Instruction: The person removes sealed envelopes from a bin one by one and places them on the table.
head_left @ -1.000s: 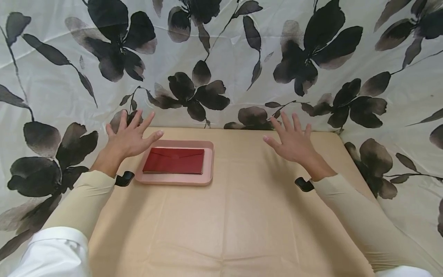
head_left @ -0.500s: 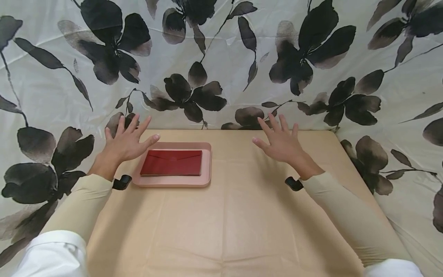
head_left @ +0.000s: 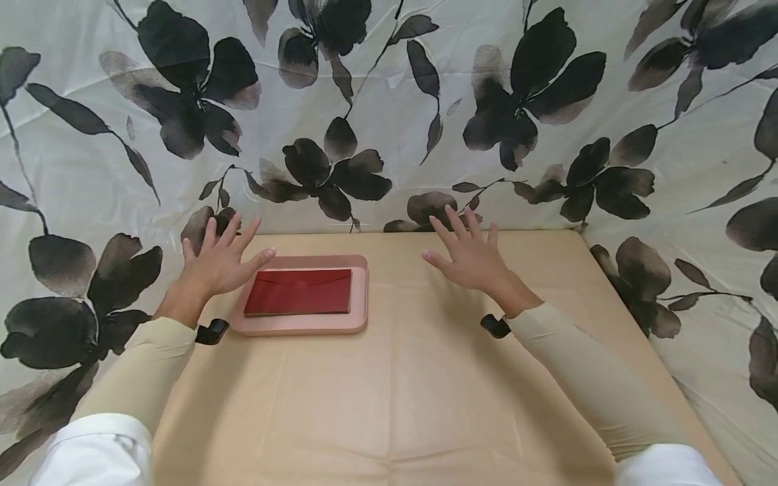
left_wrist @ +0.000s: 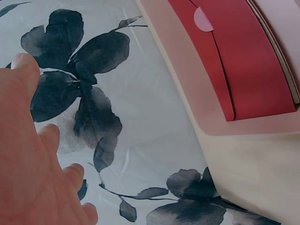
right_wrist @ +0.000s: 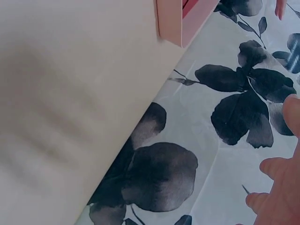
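A shallow pink tray (head_left: 358, 297) stands at the back left of the table, with a stack of red envelopes (head_left: 298, 292) lying flat in it. In the left wrist view the top red envelope (left_wrist: 253, 61) shows its flap line and a round pale pink seal, with a layered edge beneath. My left hand (head_left: 215, 266), fingers spread, hovers by the tray's left side and holds nothing. To the right of the tray, well apart from it, my right hand (head_left: 471, 260) is raised over the table with spread fingers and nothing in them.
A tan cloth covers the table (head_left: 389, 405). Behind and beside it hangs a white sheet (head_left: 425, 101) printed with dark flowers. Each wrist wears a small black camera (head_left: 495, 326).
My right hand has moved left, nearer to the tray. The left hand keeps its place beside the tray. The whole head view has shifted slightly.
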`<state>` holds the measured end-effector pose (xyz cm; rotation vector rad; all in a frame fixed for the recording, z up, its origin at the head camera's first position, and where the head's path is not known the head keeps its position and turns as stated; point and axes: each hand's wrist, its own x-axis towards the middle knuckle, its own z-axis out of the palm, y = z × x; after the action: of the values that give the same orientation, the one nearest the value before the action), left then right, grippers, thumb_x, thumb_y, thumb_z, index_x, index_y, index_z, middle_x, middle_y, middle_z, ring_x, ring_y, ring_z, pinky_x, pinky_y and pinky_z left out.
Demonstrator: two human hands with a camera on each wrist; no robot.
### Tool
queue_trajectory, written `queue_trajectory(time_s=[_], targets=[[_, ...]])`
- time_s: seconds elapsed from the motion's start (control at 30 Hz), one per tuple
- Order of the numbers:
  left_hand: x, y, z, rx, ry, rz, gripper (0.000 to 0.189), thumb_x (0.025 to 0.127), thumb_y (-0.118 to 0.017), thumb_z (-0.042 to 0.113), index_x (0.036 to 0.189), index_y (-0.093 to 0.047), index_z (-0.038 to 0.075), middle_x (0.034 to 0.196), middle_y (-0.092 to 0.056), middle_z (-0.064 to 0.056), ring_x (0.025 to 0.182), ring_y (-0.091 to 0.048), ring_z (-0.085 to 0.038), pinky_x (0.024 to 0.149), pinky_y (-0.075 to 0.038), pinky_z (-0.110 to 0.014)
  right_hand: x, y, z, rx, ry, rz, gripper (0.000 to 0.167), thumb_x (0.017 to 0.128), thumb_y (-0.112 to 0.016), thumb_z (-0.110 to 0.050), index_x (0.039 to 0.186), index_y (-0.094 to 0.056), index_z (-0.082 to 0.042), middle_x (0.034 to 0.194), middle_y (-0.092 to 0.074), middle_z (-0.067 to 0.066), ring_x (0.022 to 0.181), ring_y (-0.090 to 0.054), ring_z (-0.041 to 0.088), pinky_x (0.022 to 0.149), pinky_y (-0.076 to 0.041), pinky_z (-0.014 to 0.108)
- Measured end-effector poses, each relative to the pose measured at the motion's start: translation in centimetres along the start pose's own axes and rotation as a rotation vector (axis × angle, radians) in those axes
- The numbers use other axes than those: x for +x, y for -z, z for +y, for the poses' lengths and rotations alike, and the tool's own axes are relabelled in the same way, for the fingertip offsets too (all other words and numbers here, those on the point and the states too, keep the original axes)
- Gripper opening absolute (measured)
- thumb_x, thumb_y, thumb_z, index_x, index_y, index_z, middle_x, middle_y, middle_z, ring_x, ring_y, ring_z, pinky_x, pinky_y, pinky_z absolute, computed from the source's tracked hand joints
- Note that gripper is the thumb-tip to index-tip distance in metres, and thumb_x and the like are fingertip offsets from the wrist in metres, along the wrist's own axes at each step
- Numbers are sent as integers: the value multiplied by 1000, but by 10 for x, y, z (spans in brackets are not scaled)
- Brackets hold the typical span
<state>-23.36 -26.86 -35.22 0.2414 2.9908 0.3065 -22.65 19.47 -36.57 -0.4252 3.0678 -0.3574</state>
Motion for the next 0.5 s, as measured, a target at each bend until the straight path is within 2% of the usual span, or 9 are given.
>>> queue_trajectory(time_s=[0.2, 0.5], targets=[[0, -8, -9, -5, 1, 22, 91, 99, -28, 78, 169, 0, 25, 174, 10, -23, 153, 19, -60, 106, 10, -90, 4, -4, -15, -1, 24, -1, 80, 102, -40, -70, 169, -14, -33, 178, 3, 3, 163, 11, 39, 118, 7, 81], [3, -15, -12, -12, -6, 31, 91, 99, -29, 78, 169, -4, 24, 174, 9, -23, 153, 17, -61, 106, 10, -91, 10, -14, -25, -14, 39, -1, 80, 102, -40, -70, 169, -15, -32, 179, 1, 2, 164, 12, 37, 120, 6, 80]])
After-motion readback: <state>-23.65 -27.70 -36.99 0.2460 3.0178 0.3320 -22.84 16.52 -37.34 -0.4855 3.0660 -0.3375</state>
